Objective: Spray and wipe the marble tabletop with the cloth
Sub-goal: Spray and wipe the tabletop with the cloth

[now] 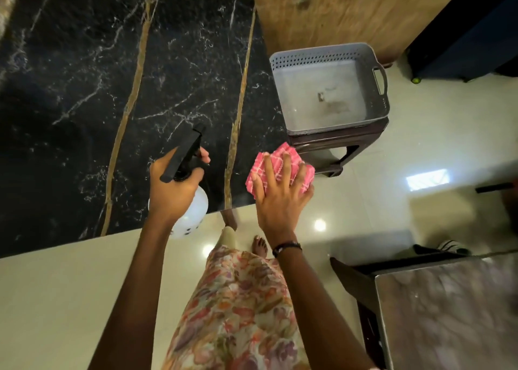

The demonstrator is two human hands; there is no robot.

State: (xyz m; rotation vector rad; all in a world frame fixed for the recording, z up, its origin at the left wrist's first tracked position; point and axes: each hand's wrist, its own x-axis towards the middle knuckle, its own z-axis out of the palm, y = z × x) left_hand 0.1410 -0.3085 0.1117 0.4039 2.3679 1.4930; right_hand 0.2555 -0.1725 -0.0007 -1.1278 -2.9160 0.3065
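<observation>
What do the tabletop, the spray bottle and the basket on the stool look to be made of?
Tabletop: polished black marble or a lookalike, white veins, gold streaks. Spray bottle: translucent white plastic, matte black trigger head. Basket: grey moulded plastic, perforated rim, cut-out handle.

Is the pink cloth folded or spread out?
Folded. The pink cloth is a compact thick pad under the right hand at the marble tabletop's corner.
</observation>
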